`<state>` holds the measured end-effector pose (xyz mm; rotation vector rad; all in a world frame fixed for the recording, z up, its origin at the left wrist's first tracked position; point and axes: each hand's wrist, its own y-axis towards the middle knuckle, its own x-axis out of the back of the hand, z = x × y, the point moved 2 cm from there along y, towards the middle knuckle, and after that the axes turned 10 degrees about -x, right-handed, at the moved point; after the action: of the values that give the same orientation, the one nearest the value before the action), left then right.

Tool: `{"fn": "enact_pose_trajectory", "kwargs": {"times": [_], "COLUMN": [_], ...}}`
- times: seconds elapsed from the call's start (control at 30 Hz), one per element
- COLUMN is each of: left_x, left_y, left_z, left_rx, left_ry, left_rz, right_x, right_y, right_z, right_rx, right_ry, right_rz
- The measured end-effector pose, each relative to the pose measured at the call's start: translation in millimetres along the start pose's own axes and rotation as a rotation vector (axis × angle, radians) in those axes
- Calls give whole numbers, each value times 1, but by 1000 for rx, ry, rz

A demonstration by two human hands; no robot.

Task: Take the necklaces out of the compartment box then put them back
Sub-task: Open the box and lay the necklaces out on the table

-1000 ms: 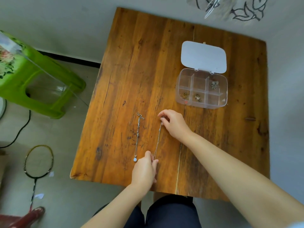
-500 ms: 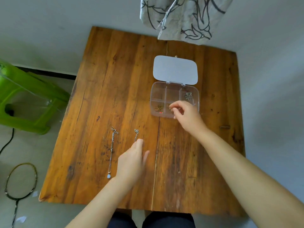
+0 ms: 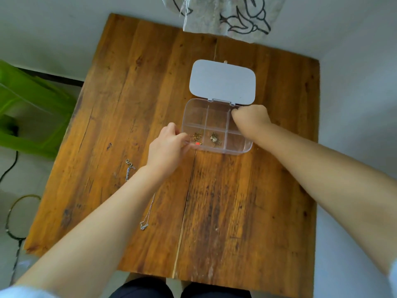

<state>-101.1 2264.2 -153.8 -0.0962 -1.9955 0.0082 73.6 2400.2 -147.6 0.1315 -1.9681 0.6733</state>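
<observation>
The clear compartment box lies open at mid-table, its white lid flipped back. A gold necklace with a red pendant fills the front left compartment and a second gold necklace the front middle one. My left hand grips the box's front left corner, fingertips at the red pendant. My right hand is curled over the back right compartment and hides its contents. Two silver necklaces lie on the wood, partly under my left forearm.
The wooden table stands against a pale wall with patterned cloth hanging over its far edge. A green plastic stool and a badminton racket are on the floor at left. My dark-clothed knees are below the near edge.
My left hand left the silver necklace on the table and moved up to the box's front left corner. My right hand shifted from the front compartments to the back right one.
</observation>
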Motion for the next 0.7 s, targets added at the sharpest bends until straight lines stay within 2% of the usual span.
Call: {"fn": "enact_pose_trajectory", "kwargs": {"times": [0.23, 0.37, 0.47, 0.6, 0.7], "left_x": [-1, 1, 1, 1, 3], "left_y": [0, 0, 0, 0, -1], "left_z": [-1, -3, -2, -2, -3], "left_rx": [20, 12, 9, 0, -7], "left_ry": [-5, -14, -19, -29, -29], "left_rz": [4, 4, 13, 19, 18], "right_x": [3, 0, 5, 28, 50], "right_y": [-2, -4, -7, -18, -36], "right_z": [5, -2, -13, -35, -48], "right_rx": [7, 34, -26, -85, -124], "right_ry": [-97, 40, 418, 1117, 1371], "right_rz": [65, -31, -68, 172, 182]}}
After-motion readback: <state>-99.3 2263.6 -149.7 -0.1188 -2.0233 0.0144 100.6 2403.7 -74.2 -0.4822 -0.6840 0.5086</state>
